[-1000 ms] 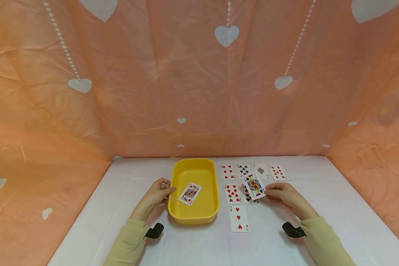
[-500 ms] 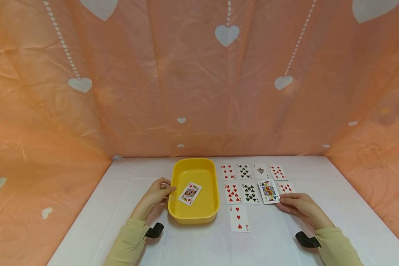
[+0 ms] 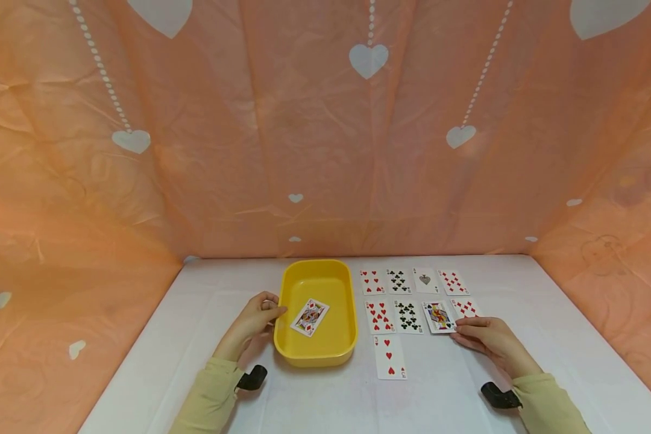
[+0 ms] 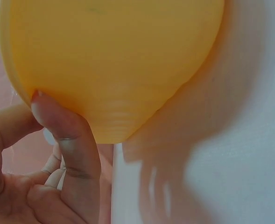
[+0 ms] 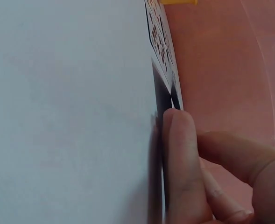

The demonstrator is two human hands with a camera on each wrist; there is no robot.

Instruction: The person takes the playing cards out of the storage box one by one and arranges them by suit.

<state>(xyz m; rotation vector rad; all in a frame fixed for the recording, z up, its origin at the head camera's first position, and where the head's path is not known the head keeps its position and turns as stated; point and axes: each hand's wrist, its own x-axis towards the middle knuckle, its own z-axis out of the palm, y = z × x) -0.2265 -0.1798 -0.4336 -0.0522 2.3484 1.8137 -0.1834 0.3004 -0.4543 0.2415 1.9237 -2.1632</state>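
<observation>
On the left, my left hand (image 3: 254, 319) pinches the rim of a yellow plastic tray (image 3: 317, 348), thumb on one side and fingers on the other. The left wrist view shows the thumb (image 4: 65, 126) against the tray's wall (image 4: 104, 51). One face card, a red-suited one (image 3: 310, 317), lies tilted inside the tray. My right hand (image 3: 493, 340) pinches a jack playing card (image 3: 439, 317) by its near right corner. That jack lies at or just above the table, between a black eight (image 3: 408, 317) and a diamonds card (image 3: 465, 307) partly hidden by my fingers.
Face-up cards lie in rows right of the tray: a hearts card (image 3: 372, 282), a clubs card (image 3: 398, 281), an ace of spades (image 3: 425, 280), a diamonds card (image 3: 453, 282), another hearts card (image 3: 380, 317) and a three of hearts (image 3: 390, 357). Orange curtain (image 3: 325, 150) surrounds the white table.
My right hand has carried the jack rightward from over the black eight to the spot beside it, uncovering the eight. The jack then came down slightly. My left hand and the tray stay put.
</observation>
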